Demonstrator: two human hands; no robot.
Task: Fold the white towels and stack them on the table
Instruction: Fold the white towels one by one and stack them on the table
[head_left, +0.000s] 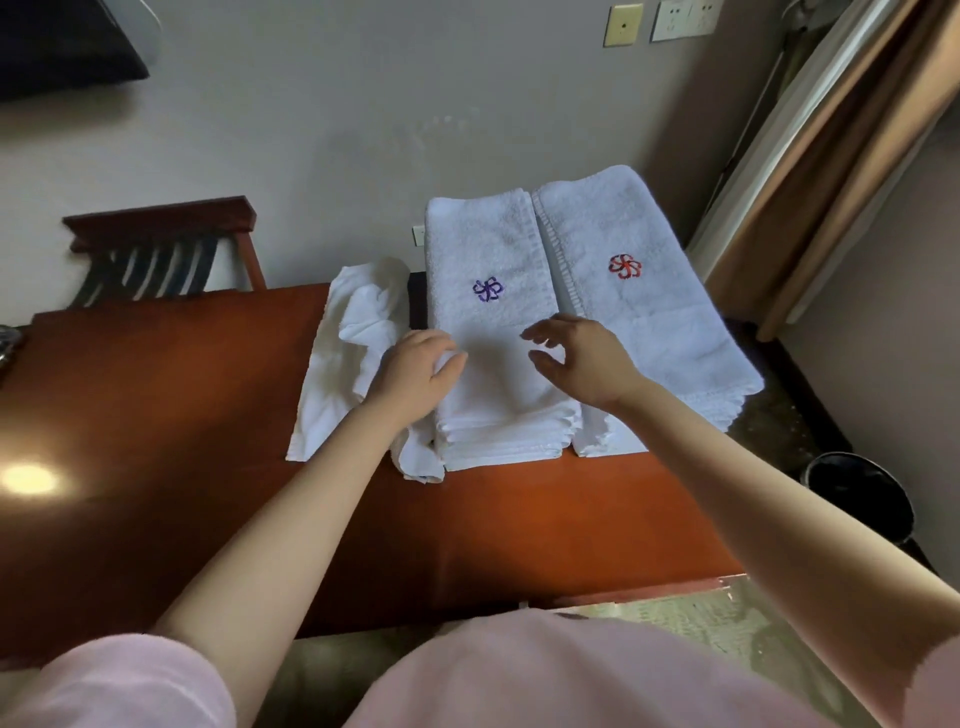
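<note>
**Position of items.** Two stacks of folded white towels stand side by side at the far right of the table (156, 415). These are the purple stack (488, 312), with a purple emblem on top, and the red stack (639, 291), with a red emblem, just to its right. The two appear to touch along their long edges. One loose towel (348, 353) lies crumpled and unfolded directly left of the purple stack, its near end bunched against that stack's front corner.

**Hands.** Both are over the near half of the purple stack, apart from each other. The left hand (421, 364) sits at the stack's left edge with its fingers curled down. Whether it pinches cloth or only presses cannot be told. The right hand (582, 358) has its fingers spread and holds nothing. It is just above the top towel, and contact cannot be confirmed.

**Assessment.** The top towel appears to be being squared off, and the loose towel appears to be the remaining item.

**Governing relation.** The loose towel lies to the left of both hands. Its long axis runs away from the person, parallel to the stacks. The left hand is nearer, almost beside it, while the right hand would have to cross the purple stack to reach it.
</note>
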